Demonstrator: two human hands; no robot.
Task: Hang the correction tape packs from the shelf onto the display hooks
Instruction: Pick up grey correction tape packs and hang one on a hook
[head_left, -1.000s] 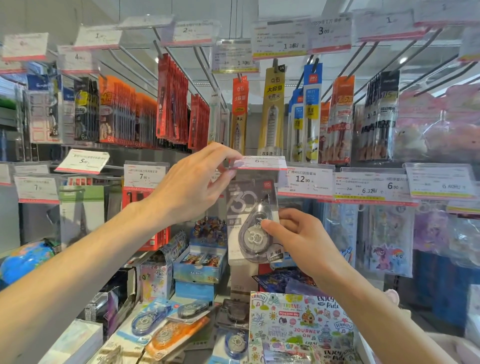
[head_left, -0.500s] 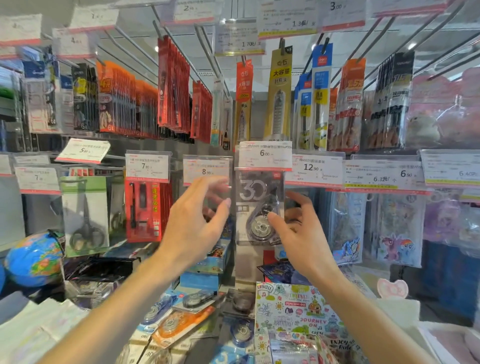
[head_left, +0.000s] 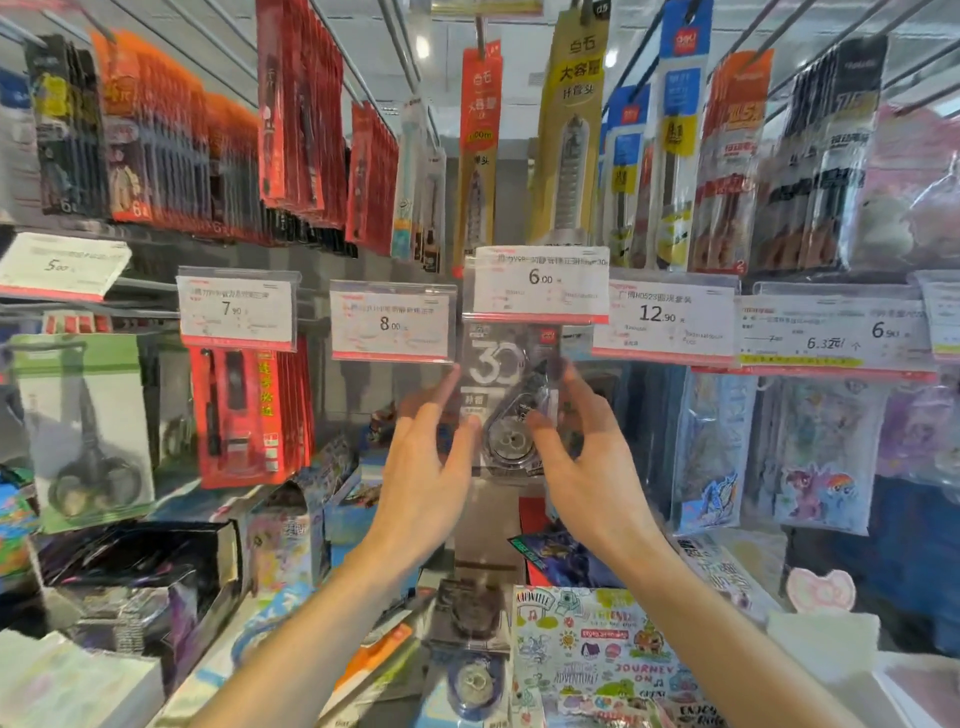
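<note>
Your left hand (head_left: 423, 470) and right hand (head_left: 589, 467) are both up at the grey correction tape pack (head_left: 506, 405), which hangs just under the 6.00 price tag (head_left: 540, 283); the picture is blurry, so I cannot tell if either grip is holding the pack or has let go. It looks like you are at the step of seating this pack on its hook, which the tag hides. Next, check that the pack hangs straight, then reach down to the shelf (head_left: 395, 670) for another one, like the blue pack (head_left: 471, 680) lying there.
</note>
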